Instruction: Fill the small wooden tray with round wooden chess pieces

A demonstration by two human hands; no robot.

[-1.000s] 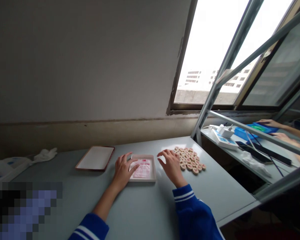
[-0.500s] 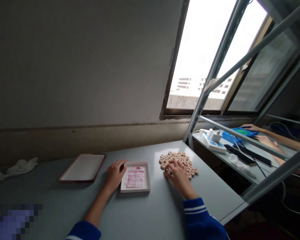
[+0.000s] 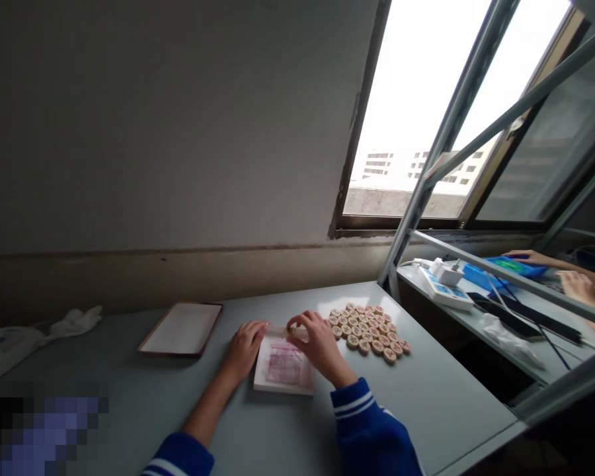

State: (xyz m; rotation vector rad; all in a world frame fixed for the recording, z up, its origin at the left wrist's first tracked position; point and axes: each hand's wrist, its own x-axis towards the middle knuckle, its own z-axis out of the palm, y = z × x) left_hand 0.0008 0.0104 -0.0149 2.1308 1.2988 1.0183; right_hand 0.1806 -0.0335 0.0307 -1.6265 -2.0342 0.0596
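The right hand [image 3: 322,345] pinches a small wooden disc [image 3: 290,328] between thumb and fingertips, holding it over the far part of a shallow white box [image 3: 283,389]. The left hand [image 3: 242,349] lies along the left side of that box with its fingers bent, the fingertips close to the far left corner; whether they grip the wall or only rest against it, I cannot tell. The box sits on the grey desk [image 3: 258,439], and a thin sheet with pink-red print [image 3: 285,365] lies flat inside it. Just right of the right hand, a loose cluster of round wooden pieces [image 3: 367,330] covers the far right part of the desk, most lying flat, their marked faces up. To the left of the left hand, and apart from it, a lid-like tray [image 3: 182,328] with a white inside and a dark reddish rim lies on the desk, hollow side up. Farther left is a crumpled white plastic bag [image 3: 74,322]. Beyond the metal frame [image 3: 421,198] on the right, another surface carries a white power strip [image 3: 446,291] and a blue container [image 3: 476,274], with a co-worker's hands [image 3: 578,285] beside the container.
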